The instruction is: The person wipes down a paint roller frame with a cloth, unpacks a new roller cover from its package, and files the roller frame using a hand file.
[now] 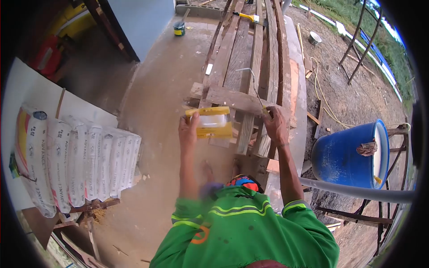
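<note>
My left hand (189, 127) is closed on the edge of a yellow package (214, 132). Through its middle shows something white, perhaps a roller cover; I cannot tell for certain. To the right, my right hand (275, 126) grips the yellow handle of a bare wire paint roller frame (255, 85). The frame's bent end points away from me, over the wooden planks (239, 67). Package and roller frame are apart. A yellow-handled paintbrush (249, 18) lies at the far end of the planks.
A small dark paint can (179, 30) with a stick-like handle stands on the concrete floor (156, 89). Stacked cement bags (80, 156) line the left. On the right are a blue barrel (344, 154), a grey pipe (353, 191) and a white bucket (315, 38).
</note>
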The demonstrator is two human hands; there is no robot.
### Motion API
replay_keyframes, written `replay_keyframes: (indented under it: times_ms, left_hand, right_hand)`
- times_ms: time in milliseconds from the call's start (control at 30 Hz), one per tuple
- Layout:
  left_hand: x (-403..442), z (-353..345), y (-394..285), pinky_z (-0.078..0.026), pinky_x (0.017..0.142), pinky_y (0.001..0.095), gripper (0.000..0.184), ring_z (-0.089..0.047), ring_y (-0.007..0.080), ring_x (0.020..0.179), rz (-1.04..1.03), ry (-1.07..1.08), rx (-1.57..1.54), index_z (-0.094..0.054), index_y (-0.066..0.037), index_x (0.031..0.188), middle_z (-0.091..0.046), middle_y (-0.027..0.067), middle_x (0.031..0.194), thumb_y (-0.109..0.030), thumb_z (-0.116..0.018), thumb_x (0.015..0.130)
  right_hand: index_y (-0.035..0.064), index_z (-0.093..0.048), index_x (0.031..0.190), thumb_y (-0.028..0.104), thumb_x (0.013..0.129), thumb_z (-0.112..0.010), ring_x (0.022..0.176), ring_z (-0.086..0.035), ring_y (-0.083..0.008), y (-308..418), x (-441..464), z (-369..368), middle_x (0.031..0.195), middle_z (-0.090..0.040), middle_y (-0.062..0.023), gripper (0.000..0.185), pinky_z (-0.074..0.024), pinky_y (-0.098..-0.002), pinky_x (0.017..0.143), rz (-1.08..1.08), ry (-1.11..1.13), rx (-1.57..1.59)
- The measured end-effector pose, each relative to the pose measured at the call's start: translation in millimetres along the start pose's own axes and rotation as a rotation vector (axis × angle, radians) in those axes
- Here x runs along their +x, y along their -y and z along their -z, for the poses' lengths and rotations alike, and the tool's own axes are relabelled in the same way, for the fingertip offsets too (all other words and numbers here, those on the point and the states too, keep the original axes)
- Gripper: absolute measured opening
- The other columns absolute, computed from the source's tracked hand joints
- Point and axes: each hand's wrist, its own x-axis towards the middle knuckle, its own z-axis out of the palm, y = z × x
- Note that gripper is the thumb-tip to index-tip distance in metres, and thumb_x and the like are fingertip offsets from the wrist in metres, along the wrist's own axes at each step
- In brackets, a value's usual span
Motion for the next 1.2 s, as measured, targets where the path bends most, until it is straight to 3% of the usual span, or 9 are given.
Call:
replay_keyframes:
  times_ms: [300,433,567,767,833,900,967,1100,1200]
  left_hand:
    - [-29.5,-32.6,-40.0,-0.043,0.077,0.0254,0.044,-0.049,0.0082,0.084,-0.057,-0.148,-0.023,-0.054,-0.002,0.101,-0.055,0.0001,0.090,-0.045,-0.062,0.095]
    - [-29.5,-73.8,-37.2,-0.044,0.080,0.0247,0.045,-0.053,0.0091,0.089,-0.156,-0.153,0.041,-0.056,0.000,0.112,-0.060,0.0028,0.097,-0.043,-0.059,0.096]
    - [-52.9,-113.2,-76.6,-0.045,0.085,0.0257,0.044,-0.057,0.0105,0.099,-0.103,0.082,0.010,-0.057,-0.001,0.124,-0.064,0.0058,0.110,-0.038,-0.055,0.099]
    - [-69.2,-132.1,-93.1,-0.045,0.094,0.0314,0.043,-0.060,0.0140,0.102,-0.222,0.382,-0.002,-0.056,-0.002,0.130,-0.064,0.0055,0.112,-0.029,-0.060,0.097]
    - [-61.5,-141.0,-93.0,-0.045,0.094,0.0322,0.046,-0.060,0.0154,0.102,-0.480,0.232,0.332,-0.052,-0.001,0.132,-0.064,0.0074,0.114,-0.025,-0.062,0.095]
    - [-57.5,-142.4,-91.1,-0.046,0.093,0.0327,0.049,-0.061,0.0165,0.103,-0.483,0.244,0.425,-0.049,-0.001,0.135,-0.064,0.0095,0.115,-0.022,-0.064,0.094]
    - [-54.2,-135.0,-90.3,-0.047,0.092,0.0328,0.053,-0.061,0.0174,0.104,-0.236,0.417,0.282,-0.044,-0.001,0.139,-0.063,0.0117,0.117,-0.018,-0.065,0.093]
    - [-50.1,-131.2,-88.3,-0.048,0.092,0.0331,0.053,-0.061,0.0186,0.106,-0.267,0.225,0.254,-0.039,0.001,0.141,-0.062,0.0147,0.118,-0.014,-0.061,0.095]
    - [-52.1,-133.5,-92.5,-0.047,0.091,0.0319,0.044,-0.060,0.0157,0.104,-0.305,0.133,0.285,-0.041,0.002,0.134,-0.063,0.0126,0.114,-0.011,-0.059,0.096]
  right_hand:
    - [0.0045,-0.061,0.119,0.020,0.086,-0.070,0.094,-0.058,-0.0253,57.9,20.2,40.0,0.107,-0.059,-0.0131,0.038,-0.0488,-0.0371,0.081,0.186,-0.026,0.093]
    - [0.0055,-0.057,0.127,0.017,0.081,-0.074,0.114,-0.054,-0.0309,126.0,11.6,60.5,0.126,-0.053,-0.0154,0.051,-0.0461,-0.0412,0.094,0.604,-0.066,0.262]
    - [0.0056,-0.053,0.131,0.016,0.081,-0.072,0.121,-0.049,-0.0320,114.1,25.2,54.6,0.133,-0.048,-0.0161,0.054,-0.0407,-0.0417,0.103,0.715,0.080,0.179]
    - [-0.0016,-0.048,0.134,0.022,0.097,-0.053,0.120,-0.051,-0.0214,64.6,31.1,37.5,0.132,-0.052,-0.0108,0.044,-0.0407,-0.0356,0.101,0.201,0.400,1.030]
    - [-0.0011,-0.047,0.138,0.019,0.097,-0.052,0.118,-0.053,-0.0203,68.9,28.9,49.9,0.130,-0.054,-0.0099,0.046,-0.0423,-0.0343,0.100,0.096,0.541,1.223]
    - [-0.0002,-0.043,0.143,0.018,0.097,-0.050,0.117,-0.055,-0.0178,71.1,22.9,54.8,0.129,-0.057,-0.0092,0.049,-0.0437,-0.0322,0.098,-0.159,0.667,1.387]
    - [-0.0009,-0.045,0.141,0.020,0.098,-0.050,0.114,-0.057,-0.0182,78.5,29.3,60.8,0.127,-0.058,-0.0100,0.048,-0.0449,-0.0333,0.096,-0.014,0.571,1.230]
    - [-0.0038,-0.045,0.137,0.022,0.093,-0.059,0.108,-0.060,-0.0220,79.6,50.7,63.4,0.121,-0.060,-0.0145,0.053,-0.0467,-0.0359,0.093,0.045,0.381,1.137]
    - [-0.0062,-0.043,0.135,0.020,0.087,-0.066,0.104,-0.061,-0.0312,97.8,39.3,73.0,0.117,-0.059,-0.0219,0.060,-0.0474,-0.0389,0.090,0.351,0.314,0.695]
